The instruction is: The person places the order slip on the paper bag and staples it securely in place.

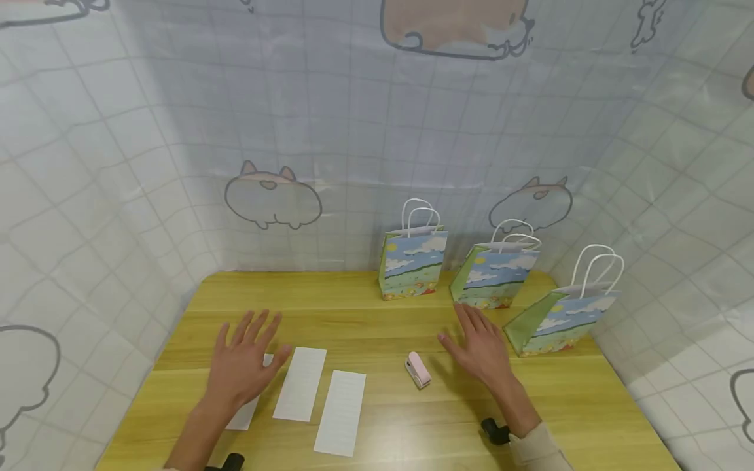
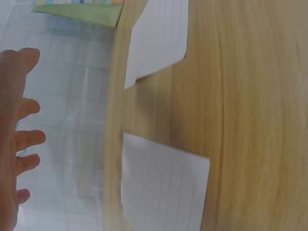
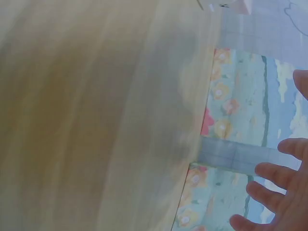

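My left hand [image 1: 241, 366], fingers spread, hovers over the leftmost of three lined paper slips and partly hides it. The middle slip [image 1: 300, 384] lies just right of that hand, and another slip [image 1: 340, 413] is nearer the front. On the right side my right hand [image 1: 482, 350] is held with its fingers extended and nothing in its grasp. Its fingertips overlap the lower edge of the middle paper gift bag [image 1: 497, 278] in the head view. A small pink stapler [image 1: 417, 370] lies on the table between the hands, nearer the right one.
Two more gift bags with white handles stand at the back, one left bag [image 1: 414, 265] and one right bag [image 1: 565, 320]. The wooden table [image 1: 330, 320] is bordered by a curtain [image 1: 353, 131] with cartoon animals behind and at both sides.
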{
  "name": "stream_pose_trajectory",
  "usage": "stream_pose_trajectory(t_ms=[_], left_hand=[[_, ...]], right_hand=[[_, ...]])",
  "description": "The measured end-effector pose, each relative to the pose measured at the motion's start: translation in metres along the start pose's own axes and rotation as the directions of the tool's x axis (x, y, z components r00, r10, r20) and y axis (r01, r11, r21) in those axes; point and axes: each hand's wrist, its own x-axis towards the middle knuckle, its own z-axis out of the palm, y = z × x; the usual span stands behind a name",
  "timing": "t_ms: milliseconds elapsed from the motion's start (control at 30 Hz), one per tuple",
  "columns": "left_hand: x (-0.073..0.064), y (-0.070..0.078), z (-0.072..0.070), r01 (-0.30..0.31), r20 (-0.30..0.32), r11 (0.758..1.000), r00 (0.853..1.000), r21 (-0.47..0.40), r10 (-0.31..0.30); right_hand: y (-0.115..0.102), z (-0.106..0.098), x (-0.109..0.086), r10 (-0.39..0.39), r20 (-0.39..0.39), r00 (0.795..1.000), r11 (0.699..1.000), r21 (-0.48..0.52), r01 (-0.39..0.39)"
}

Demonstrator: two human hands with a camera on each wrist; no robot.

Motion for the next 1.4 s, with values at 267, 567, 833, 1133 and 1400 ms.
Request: stream_pose_trajectory(t_ms=[267,567,833,1133,1400], left_hand=[[0.003,0.021,0.000,-0.140,0.013,0.988,0.990,-0.072,0.141],[0.000,0.051,0.013,-0.242,0.059,0.957,0.965,-0.157,0.254],[-0.004,0.066,0.024,-0.249,0.154,0.937,0.944,-0.244,0.291],[-0.006,0.071,0.033,-0.283,0.156,0.916,0.929,-0.285,0.335],[-0.008,0.075,0.033,-0.247,0.241,0.927,0.917,-0.281,0.318]], right_hand=[[-0.009,0.000,0.013,0.100,0.070,0.993,0.968,0.225,-0.114],[-0.004,0.010,0.033,0.123,0.139,0.983,0.840,0.513,-0.178],[-0.001,0.011,0.044,0.105,0.188,0.976,0.723,0.660,-0.205],[0.000,0.013,0.052,0.105,0.197,0.975,0.696,0.685,-0.214],[-0.001,0.012,0.060,0.110,0.211,0.971,0.682,0.695,-0.228]])
